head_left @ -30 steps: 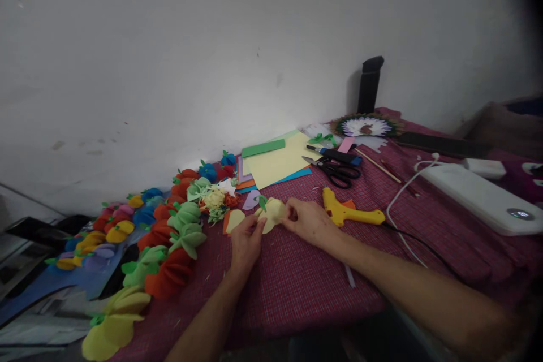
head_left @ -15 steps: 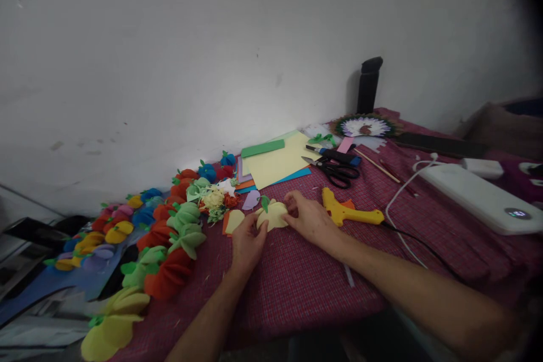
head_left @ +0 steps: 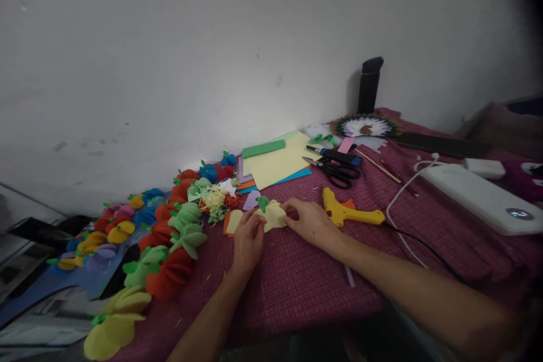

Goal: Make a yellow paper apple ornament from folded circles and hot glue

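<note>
Between my two hands is a pale yellow paper pumpkin (head_left: 274,216) with rounded lobes and a green paper leaf (head_left: 263,203) on top. My left hand (head_left: 248,237) pinches its left side between thumb and fingers. On the right edge, the thumb and fingers of my right hand (head_left: 307,220) close on the paper. Left of the pumpkin, partly behind my left hand, lie cut pieces of pale yellow paper (head_left: 234,220) and orange paper. A lilac paper piece (head_left: 251,199) rests just behind.
Finished paper pumpkins (head_left: 172,271) in several colours line the left side. A yellow glue gun (head_left: 350,214) lies right of my right hand, its cord trailing right. Behind are scissors (head_left: 335,172), a cutter knife (head_left: 335,155) and paper sheets (head_left: 284,161). A white power bank (head_left: 479,198) sits far right.
My fingers shift on the yellow pumpkin's edges. Half a second ago my right fingers were spread wider above its right side; now they are drawn in. The pumpkin turns slightly, and its leaf moves a little left.
</note>
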`<action>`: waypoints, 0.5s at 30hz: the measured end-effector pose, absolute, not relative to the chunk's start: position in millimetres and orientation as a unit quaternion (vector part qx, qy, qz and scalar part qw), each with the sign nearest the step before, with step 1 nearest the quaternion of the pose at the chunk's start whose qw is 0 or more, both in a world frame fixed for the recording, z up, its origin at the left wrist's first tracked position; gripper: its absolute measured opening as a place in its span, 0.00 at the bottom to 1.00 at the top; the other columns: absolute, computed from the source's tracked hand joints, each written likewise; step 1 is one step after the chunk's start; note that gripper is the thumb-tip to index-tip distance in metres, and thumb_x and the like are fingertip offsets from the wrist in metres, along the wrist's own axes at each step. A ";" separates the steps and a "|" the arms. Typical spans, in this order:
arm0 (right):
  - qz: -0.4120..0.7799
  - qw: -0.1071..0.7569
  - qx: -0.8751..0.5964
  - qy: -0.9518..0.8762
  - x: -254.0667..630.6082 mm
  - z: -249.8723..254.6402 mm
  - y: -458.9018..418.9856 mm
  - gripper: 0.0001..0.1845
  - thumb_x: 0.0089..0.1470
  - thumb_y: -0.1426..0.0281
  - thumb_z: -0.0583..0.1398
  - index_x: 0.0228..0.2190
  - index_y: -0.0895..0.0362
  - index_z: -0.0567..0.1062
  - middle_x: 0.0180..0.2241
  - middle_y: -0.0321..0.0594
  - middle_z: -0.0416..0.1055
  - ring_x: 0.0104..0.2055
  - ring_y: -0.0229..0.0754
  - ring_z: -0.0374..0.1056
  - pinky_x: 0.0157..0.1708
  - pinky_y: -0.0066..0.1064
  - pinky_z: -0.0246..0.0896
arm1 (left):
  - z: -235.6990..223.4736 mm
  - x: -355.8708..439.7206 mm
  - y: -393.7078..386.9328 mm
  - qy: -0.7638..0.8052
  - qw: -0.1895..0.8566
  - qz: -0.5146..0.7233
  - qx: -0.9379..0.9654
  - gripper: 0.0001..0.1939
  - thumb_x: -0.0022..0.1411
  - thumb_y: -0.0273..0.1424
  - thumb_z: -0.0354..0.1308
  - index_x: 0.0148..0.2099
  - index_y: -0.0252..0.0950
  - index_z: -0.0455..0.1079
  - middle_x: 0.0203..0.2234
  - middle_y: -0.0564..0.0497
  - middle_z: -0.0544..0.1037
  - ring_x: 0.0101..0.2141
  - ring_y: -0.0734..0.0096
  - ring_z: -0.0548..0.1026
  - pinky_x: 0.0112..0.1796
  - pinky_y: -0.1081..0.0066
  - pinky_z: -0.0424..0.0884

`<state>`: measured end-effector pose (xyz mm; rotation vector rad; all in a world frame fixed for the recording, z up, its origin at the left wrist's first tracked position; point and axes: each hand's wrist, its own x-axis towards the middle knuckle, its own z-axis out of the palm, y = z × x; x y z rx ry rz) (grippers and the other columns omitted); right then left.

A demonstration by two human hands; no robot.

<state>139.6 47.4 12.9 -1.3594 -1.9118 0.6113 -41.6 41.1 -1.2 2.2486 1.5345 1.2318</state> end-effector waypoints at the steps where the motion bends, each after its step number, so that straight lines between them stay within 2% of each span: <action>1: 0.239 0.350 -0.521 -0.741 139.4 14.1 46.5 0.09 0.46 0.71 0.57 0.34 0.55 0.72 0.32 0.38 0.74 0.35 0.39 0.69 0.34 0.27 0.59 | -1.4 -41.8 41.6 0.508 0.087 0.412 0.751 0.08 0.55 0.24 0.49 0.30 0.38 0.68 0.35 0.49 0.70 0.38 0.68 0.69 0.38 0.70 0.65; 4: 0.253 0.349 -0.484 -0.761 138.0 15.9 44.6 0.10 0.48 0.72 0.54 0.33 0.55 0.74 0.30 0.36 0.74 0.31 0.37 0.69 0.30 0.25 0.58 | -4.3 -43.1 42.9 0.505 0.120 0.412 0.749 0.11 0.55 0.24 0.48 0.34 0.39 0.71 0.33 0.50 0.70 0.36 0.70 0.70 0.37 0.71 0.65; 9: 0.304 0.339 -0.420 -0.785 135.0 11.3 45.5 0.14 0.49 0.75 0.50 0.28 0.55 0.75 0.19 0.32 0.72 0.22 0.33 0.67 0.24 0.22 0.55 | -3.6 -44.8 40.8 0.513 0.161 0.413 0.735 0.12 0.54 0.24 0.48 0.37 0.38 0.72 0.35 0.50 0.70 0.37 0.69 0.69 0.37 0.70 0.65; 15: 0.317 0.352 -0.395 -0.787 135.0 7.1 47.3 0.10 0.49 0.71 0.53 0.27 0.56 0.75 0.20 0.33 0.72 0.23 0.33 0.67 0.23 0.22 0.54 | 7.1 -42.6 37.1 0.496 0.191 0.409 0.742 0.08 0.53 0.33 0.55 0.35 0.37 0.72 0.35 0.49 0.71 0.39 0.66 0.69 0.41 0.68 0.65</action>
